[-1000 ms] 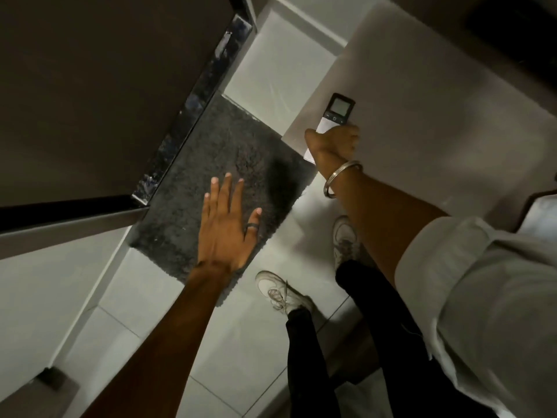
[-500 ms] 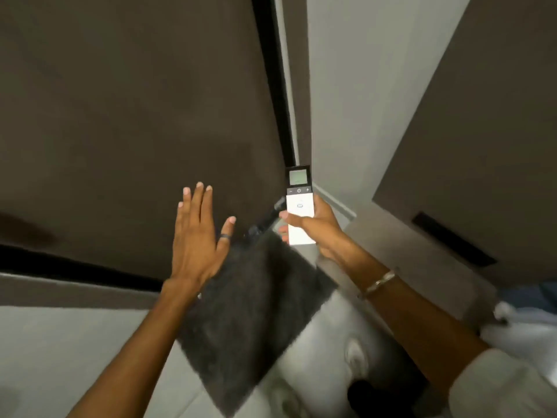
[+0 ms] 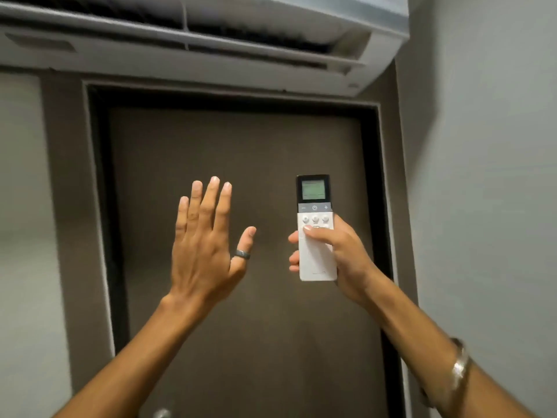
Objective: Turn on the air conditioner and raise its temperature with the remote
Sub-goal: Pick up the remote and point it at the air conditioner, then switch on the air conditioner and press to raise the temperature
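A white remote (image 3: 316,254) with a small grey screen on top stands upright in my right hand (image 3: 337,254). The thumb lies across its front, just below a row of three round buttons. Above those buttons a grey strip carries minus, power and plus signs. My left hand (image 3: 208,245) is raised beside it, empty, fingers straight and apart, with a dark ring on the thumb. The white air conditioner (image 3: 211,46) is mounted on the wall over the door, across the top of the view, its flap showing a dark slot.
A dark brown door (image 3: 241,312) in a black frame fills the middle behind both hands. Grey wall (image 3: 488,206) runs down the right side, and a lighter panel down the left. A metal bangle (image 3: 459,366) sits on my right wrist.
The view has swung up from the floor and mat to the door and air conditioner. Both hands rose with it, and the remote now points upward.
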The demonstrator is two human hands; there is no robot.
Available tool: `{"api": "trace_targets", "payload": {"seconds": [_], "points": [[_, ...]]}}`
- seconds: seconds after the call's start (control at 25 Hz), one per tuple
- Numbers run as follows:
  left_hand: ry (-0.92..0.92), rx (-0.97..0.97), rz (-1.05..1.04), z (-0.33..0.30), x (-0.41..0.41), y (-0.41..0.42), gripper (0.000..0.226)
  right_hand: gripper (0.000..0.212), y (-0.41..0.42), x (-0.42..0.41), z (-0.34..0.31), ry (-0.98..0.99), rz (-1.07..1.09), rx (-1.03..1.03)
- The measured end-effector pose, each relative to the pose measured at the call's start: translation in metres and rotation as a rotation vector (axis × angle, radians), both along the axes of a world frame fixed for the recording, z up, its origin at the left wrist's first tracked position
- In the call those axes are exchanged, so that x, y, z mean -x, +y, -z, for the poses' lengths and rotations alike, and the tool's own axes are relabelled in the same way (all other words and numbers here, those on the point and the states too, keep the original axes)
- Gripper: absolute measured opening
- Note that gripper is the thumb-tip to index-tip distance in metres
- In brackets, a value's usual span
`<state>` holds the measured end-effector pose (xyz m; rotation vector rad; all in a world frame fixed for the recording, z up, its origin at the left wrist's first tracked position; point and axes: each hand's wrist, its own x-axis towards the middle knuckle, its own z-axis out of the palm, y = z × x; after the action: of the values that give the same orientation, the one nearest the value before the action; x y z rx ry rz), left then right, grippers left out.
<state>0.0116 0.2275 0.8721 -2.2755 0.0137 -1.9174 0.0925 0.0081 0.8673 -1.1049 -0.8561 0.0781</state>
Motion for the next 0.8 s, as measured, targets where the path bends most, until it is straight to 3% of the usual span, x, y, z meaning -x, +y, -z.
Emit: {"api": "trace_targets", "payload": {"seconds": [0.2, 0.48, 0.8], "points": [[-0.113, -0.062, -0.088, -0.049, 0.031, 0.0, 0.078, 0.021, 0.001, 0.032, -0.053, -0.11, -0.044, -0.063], [-0.157, -0.11, -0.152, -0.059, 0.051, -0.008, 0.078, 0.032, 0.002, 0.048, -0.063, -0.153, -0.055, -0.05], [-0.21, -0.149, -0.193, -0.082, 0.064, -0.011, 0.079, 0.026, 0.003, 0.064, -0.082, -0.195, 0.003, -0.114]]}}
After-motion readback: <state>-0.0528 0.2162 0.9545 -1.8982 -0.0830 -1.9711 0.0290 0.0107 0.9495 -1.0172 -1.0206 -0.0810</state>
